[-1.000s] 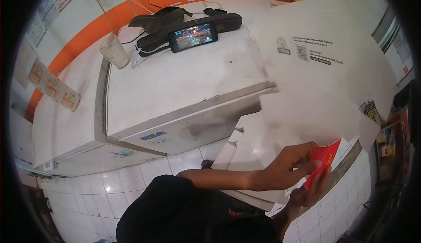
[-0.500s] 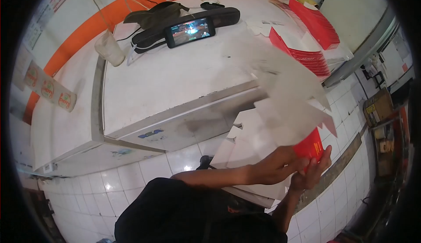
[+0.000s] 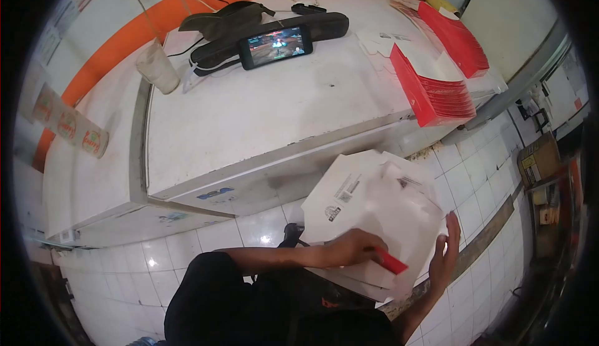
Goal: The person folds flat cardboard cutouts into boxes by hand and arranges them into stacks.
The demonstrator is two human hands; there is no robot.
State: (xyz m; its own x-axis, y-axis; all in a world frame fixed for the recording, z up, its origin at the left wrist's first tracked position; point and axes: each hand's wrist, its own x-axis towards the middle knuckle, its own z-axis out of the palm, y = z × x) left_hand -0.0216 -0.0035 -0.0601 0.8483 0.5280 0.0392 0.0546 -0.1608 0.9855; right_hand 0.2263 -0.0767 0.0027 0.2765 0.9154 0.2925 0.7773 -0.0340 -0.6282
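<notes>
A phone (image 3: 276, 47) seems propped against a dark case (image 3: 328, 26)

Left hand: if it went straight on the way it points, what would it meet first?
Probably the right hand, across the white card from the left hand, though depth is hard to judge.

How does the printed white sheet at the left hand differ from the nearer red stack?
The white sheet lies spread out, while the nearer red stack is many pieces packed together. The sheet shows mostly white with dark print; the stack shows red sides. The left hand is at the sheet; no hand touches the stack. Both look like card.
</notes>
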